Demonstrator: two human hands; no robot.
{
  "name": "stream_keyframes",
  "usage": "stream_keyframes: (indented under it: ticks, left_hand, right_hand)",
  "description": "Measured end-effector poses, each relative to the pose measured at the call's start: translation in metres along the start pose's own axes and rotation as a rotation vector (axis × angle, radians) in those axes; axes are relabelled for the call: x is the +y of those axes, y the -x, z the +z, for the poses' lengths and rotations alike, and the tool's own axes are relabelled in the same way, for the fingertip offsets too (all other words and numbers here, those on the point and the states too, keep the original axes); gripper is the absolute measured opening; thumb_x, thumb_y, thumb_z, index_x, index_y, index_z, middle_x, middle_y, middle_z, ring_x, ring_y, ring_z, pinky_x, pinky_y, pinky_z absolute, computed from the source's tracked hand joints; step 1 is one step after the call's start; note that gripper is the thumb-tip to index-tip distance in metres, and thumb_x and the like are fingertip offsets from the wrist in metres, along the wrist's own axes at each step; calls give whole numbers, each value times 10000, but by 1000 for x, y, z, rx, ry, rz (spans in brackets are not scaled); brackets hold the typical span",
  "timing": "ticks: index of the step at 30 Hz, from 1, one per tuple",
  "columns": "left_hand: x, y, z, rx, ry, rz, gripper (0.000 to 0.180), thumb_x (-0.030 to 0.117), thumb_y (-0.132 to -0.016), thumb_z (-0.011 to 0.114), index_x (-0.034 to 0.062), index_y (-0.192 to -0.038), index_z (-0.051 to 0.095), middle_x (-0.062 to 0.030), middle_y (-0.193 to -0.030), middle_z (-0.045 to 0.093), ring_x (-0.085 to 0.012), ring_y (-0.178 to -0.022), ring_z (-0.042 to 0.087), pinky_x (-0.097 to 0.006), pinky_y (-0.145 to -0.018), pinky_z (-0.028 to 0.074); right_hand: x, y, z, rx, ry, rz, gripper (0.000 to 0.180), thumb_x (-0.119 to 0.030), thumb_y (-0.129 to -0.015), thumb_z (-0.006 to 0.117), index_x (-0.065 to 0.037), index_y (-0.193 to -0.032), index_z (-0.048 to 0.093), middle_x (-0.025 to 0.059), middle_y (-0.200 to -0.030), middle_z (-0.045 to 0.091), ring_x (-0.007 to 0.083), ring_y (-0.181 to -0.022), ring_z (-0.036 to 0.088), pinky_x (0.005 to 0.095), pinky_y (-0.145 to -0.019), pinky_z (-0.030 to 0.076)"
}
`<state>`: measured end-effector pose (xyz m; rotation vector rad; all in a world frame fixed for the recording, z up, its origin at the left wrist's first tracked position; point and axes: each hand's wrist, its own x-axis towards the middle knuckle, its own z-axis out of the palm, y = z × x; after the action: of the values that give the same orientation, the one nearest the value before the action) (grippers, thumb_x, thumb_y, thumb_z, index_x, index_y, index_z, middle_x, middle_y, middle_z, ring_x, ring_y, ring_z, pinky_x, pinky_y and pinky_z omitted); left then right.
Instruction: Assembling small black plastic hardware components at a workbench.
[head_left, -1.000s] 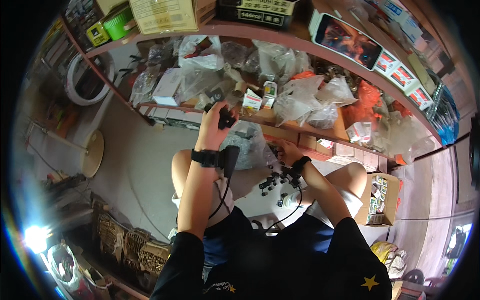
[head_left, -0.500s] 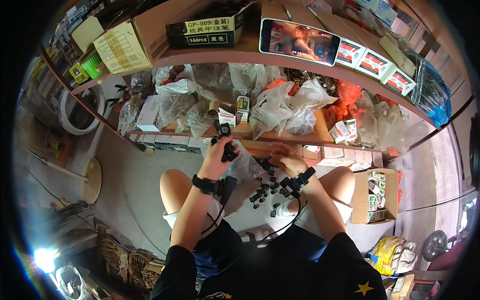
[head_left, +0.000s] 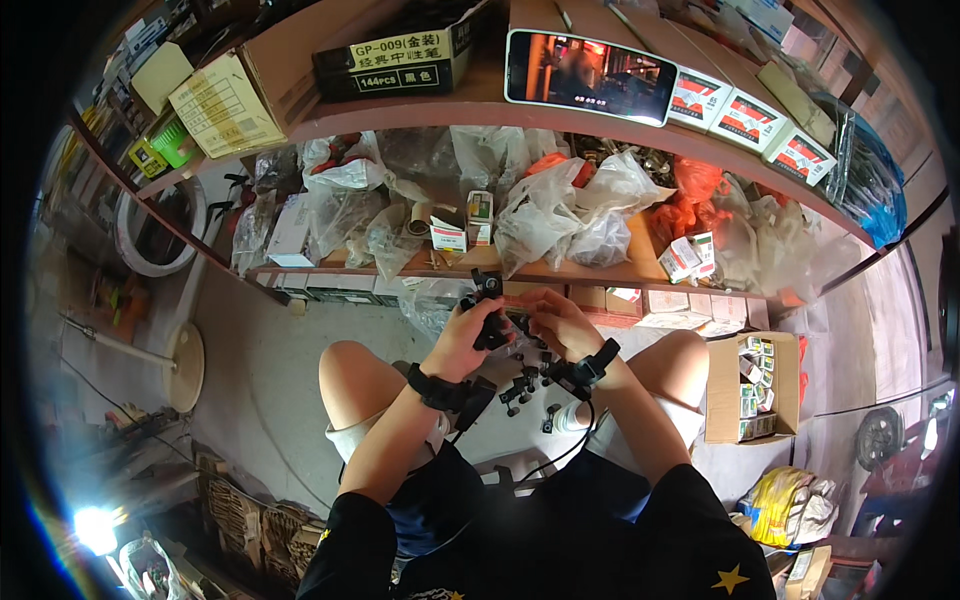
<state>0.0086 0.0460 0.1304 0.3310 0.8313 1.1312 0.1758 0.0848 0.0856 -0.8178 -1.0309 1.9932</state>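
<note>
My left hand [head_left: 456, 348] is closed around small black parts [head_left: 488, 286] with a round hole or knob at one end; more black shows below its fingers. My right hand [head_left: 562, 324] has come up beside it, fingers bent and pinched together near the left fingertips. What sits between those right fingers is too small to make out. Between my knees, several similar black pieces [head_left: 522, 386] lie scattered on the grey floor. A black strap with a cabled device is on each wrist.
A wooden shelf [head_left: 620, 268] ahead carries plastic bags [head_left: 545, 220] and small boxes. Above it, a phone [head_left: 590, 78] leans against boxes. To the right is an open carton [head_left: 722, 390] of small boxes; at left stands a round-based stand [head_left: 184, 366].
My left hand has moved right and slightly down with the black parts. My right hand has shifted slightly left, its fingers now meeting near the left hand. The phone's picture has changed.
</note>
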Motion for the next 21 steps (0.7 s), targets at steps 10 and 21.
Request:
stream_keyframes:
  ticks: [10,21]
  left_hand:
    - [-12,-1,0,-19,-22,-31,121,106,-734,528,38,-824,487,-59,-715,485,-167,-635,502,-327,-564,463]
    - [-16,-3,1,17,-41,-21,118,109,-731,531,29,-802,480,-47,-670,474,-156,-555,511,-316,-481,469]
  right_hand:
    - [4,-3,-6,16,-86,15,284,46,-725,429,-29,-997,456,39,-793,468,106,-650,453,203,-576,377]
    - [4,3,-7,-25,46,-3,285,9,-740,442,-58,-1016,453,32,-834,490,84,-647,449,176,-560,364]
